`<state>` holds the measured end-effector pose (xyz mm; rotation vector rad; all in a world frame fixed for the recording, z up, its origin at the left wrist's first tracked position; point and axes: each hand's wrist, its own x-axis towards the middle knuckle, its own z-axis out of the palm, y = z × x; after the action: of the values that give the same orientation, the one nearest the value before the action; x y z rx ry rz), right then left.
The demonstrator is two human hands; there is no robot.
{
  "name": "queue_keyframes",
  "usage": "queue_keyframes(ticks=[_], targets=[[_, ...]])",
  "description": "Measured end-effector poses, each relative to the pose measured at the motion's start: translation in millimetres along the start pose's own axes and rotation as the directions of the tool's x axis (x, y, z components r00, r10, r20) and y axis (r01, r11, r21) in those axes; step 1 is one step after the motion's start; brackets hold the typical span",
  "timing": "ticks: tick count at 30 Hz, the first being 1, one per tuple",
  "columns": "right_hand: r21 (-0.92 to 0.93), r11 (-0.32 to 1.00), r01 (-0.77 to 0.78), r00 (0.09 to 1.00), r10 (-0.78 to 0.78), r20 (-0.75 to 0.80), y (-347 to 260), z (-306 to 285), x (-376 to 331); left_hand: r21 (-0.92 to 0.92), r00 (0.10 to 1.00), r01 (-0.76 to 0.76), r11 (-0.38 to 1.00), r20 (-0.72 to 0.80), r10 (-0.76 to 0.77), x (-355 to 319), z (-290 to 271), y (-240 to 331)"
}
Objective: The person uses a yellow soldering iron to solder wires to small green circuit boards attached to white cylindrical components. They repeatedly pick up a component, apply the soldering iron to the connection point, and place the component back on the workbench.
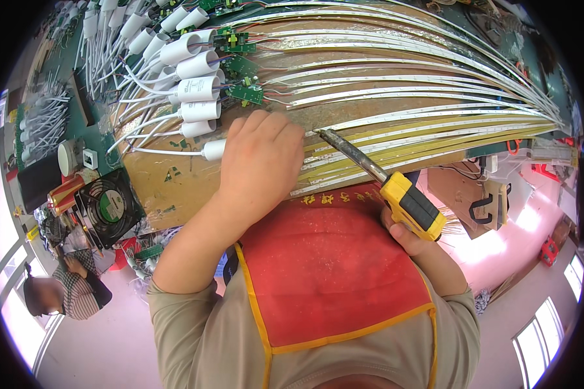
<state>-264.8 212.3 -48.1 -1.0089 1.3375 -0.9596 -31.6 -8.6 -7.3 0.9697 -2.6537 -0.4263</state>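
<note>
My left hand (263, 155) is closed over the bench, its fingertips turned down and hidden; what they pinch cannot be made out. A white plastic lamp cap (213, 150) with a white cord pokes out beside its wrist side. In my right hand (405, 235) is a soldering iron (409, 202) with a yellow and black handle. Its dark metal tip reaches left, to the near ends of the white LED strips (370, 133), just right of my left hand. Beyond lie green circuit boards (245, 94) wired between more white caps (200, 89) and strips.
A black fan (108, 207) stands at the bench's left edge. Bundles of white cords (45, 120) lie farther left. A cardboard piece (457, 194) is at the right. At the lower left, another person (78, 285) works apart from me.
</note>
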Motion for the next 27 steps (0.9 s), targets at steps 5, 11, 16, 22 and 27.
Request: queue_keyframes(ticks=[5, 11, 16, 22, 27], targets=[[0.055, 0.998, -0.021, 0.999, 0.022, -0.026, 0.6, 1.3, -2.0, -0.003, 1.000, -0.002, 1.000, 0.002, 0.002, 0.8, -0.8, 0.4], [0.148, 0.989, -0.010, 0.998, 0.019, -0.059, -3.8, 4.6, -0.3, 0.001, 1.000, 0.000, 1.000, -0.001, 0.000, 0.5, -1.2, 0.4], [0.154, 0.988, 0.001, 0.999, 0.008, -0.054, -6.0, 5.3, 0.3, 0.005, 1.000, 0.000, 1.000, -0.007, 0.000, 0.4, -0.1, -0.3], [0.194, 0.981, 0.012, 0.999, -0.003, -0.049, 2.6, 3.8, -2.1, 0.015, 1.000, 0.003, 1.000, 0.003, -0.003, 0.7, -1.1, 0.9], [0.181, 0.983, 0.028, 0.996, -0.011, -0.091, -5.5, 7.1, -0.6, 0.015, 1.000, 0.001, 1.000, 0.004, -0.001, 1.0, -0.5, 0.3]])
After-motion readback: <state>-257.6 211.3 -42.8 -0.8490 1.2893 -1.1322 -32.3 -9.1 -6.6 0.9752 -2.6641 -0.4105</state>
